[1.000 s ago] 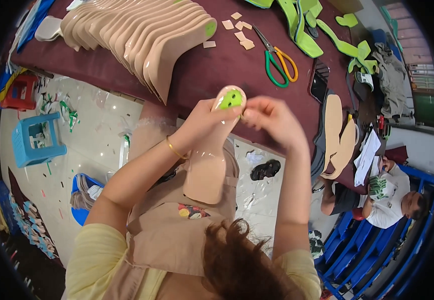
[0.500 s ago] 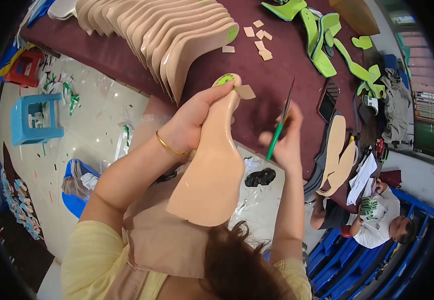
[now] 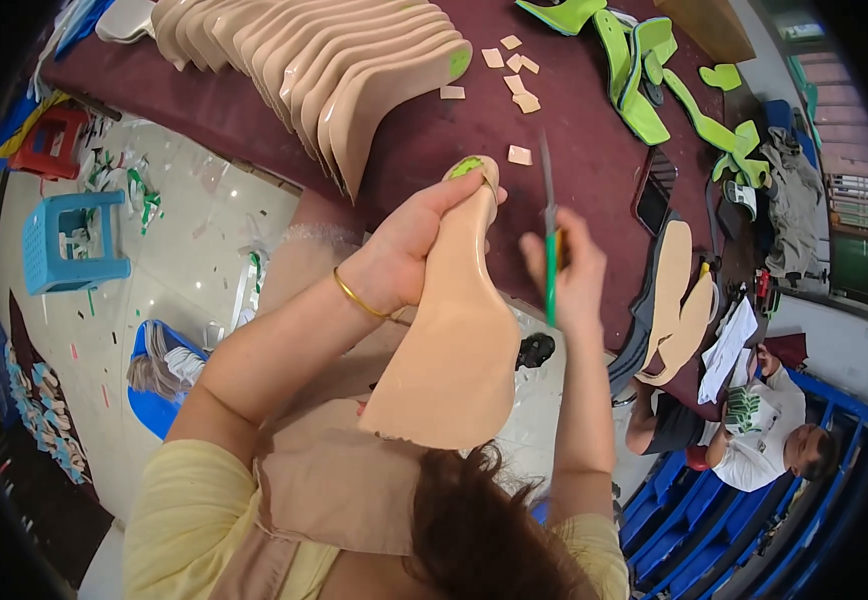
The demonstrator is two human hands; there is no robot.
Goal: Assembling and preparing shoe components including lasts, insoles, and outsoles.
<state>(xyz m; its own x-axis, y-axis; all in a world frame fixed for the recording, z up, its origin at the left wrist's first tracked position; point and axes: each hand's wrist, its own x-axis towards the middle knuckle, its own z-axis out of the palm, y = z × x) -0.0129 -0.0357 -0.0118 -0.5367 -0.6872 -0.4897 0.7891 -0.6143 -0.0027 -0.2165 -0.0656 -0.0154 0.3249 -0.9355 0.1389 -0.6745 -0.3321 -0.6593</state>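
Observation:
My left hand (image 3: 404, 235) is closed round the narrow end of a glossy beige-covered shoe insole (image 3: 451, 350), thumb near its lime-green tip (image 3: 467, 166). The wide end hangs down toward my apron. To the right, my right hand (image 3: 579, 265) grips a green-handled cutting tool (image 3: 552, 270) with a long, narrow blade pointing away from me. Motion blurs that blade, and I cannot tell whether it is scissors or a knife. The tool is apart from the insole. Just beyond the insole's tip, a small beige scrap (image 3: 520, 155) lies on the table.
A row of beige insoles (image 3: 354, 90) stands at the far left of the maroon table (image 3: 434, 130). Several beige scraps (image 3: 514, 84), lime-green insoles (image 3: 644, 80) and a phone (image 3: 656, 190) lie beyond and right. A blue stool (image 3: 79, 240) is left; a person (image 3: 764, 440) sits at right.
The beige scrap that hung at the insole's tip now lies loose on the table. The insole has shifted right in view, and the tool has turned more upright.

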